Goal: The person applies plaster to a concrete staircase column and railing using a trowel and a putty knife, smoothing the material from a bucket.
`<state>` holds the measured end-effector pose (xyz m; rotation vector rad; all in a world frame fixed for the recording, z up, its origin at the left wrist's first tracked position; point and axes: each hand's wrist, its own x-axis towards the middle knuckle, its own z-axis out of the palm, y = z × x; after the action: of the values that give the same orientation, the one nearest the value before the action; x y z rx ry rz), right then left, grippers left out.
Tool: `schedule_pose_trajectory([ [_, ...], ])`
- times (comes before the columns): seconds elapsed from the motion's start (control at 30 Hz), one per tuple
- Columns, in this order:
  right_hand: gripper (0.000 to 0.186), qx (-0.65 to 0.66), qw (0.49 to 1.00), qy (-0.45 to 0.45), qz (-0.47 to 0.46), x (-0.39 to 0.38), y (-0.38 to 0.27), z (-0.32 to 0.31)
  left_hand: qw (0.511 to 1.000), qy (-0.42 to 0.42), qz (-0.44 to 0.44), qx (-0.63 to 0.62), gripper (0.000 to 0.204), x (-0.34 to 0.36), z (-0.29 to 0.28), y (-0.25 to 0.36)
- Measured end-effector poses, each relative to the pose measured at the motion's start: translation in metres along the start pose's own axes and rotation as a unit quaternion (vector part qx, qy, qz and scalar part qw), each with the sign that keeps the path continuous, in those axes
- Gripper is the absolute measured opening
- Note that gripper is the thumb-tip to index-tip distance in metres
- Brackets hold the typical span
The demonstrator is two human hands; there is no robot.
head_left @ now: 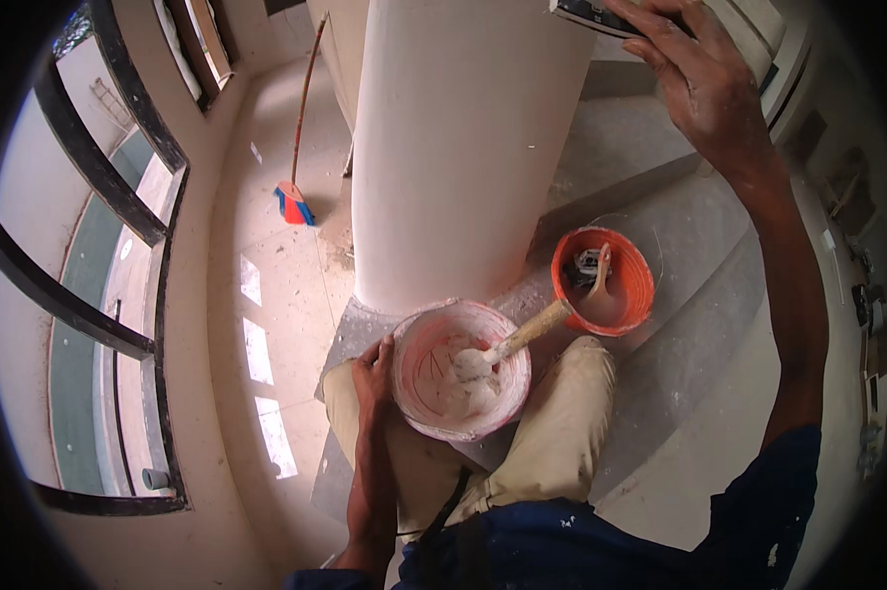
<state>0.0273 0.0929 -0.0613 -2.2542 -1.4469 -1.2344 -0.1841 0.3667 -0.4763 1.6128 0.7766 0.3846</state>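
Observation:
My left hand grips the rim of a plaster-smeared pink bucket between my legs, which holds thick white paste and a wooden-handled stirrer. At the top edge, my raised right hand is closed on a flat dark tool, partly out of view, beside the top of a smooth white column. An orange bucket sits on the grey ledge to the right of the column, with a brush and some dark items in murky liquid.
A broom with a red and blue head leans in the pale tiled floor area at left. Dark-framed window openings line the left wall. Grey concrete steps extend to the right around my seat.

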Motion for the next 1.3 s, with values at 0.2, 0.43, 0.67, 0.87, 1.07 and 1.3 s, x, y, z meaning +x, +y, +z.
schedule_pose_trajectory([
  [0.2, 0.033, 0.31, 0.903, -0.256, 0.153, -0.223, -0.156, 0.081, 0.998, -0.037, 0.046, -0.001, 0.048, -0.031, 0.02, 0.028],
  [0.43, 0.029, 0.233, 0.878, -0.388, 0.155, -0.335, -0.245, 0.173, 0.976, -0.071, 0.157, 0.133, 0.034, -0.073, 0.044, 0.075],
  [0.67, 0.029, 0.291, 0.847, -0.403, 0.188, -0.362, -0.272, 0.207, 0.978, -0.078, 0.148, 0.123, 0.035, -0.074, 0.051, 0.077],
  [0.87, 0.021, 0.545, 0.657, -0.376, 0.362, -0.357, -0.262, 0.203, 0.976, -0.079, 0.142, 0.146, 0.039, -0.073, 0.051, 0.08],
  [1.07, 0.034, 0.72, 0.31, -0.365, 0.502, -0.331, -0.219, 0.166, 0.982, -0.063, 0.132, 0.121, 0.039, -0.062, 0.039, 0.06],
  [1.3, 0.041, 0.682, 0.594, 0.076, 0.419, -0.24, -0.086, 0.1, 0.999, -0.004, 0.036, -0.012, 0.047, -0.014, 0.019, 0.016],
])
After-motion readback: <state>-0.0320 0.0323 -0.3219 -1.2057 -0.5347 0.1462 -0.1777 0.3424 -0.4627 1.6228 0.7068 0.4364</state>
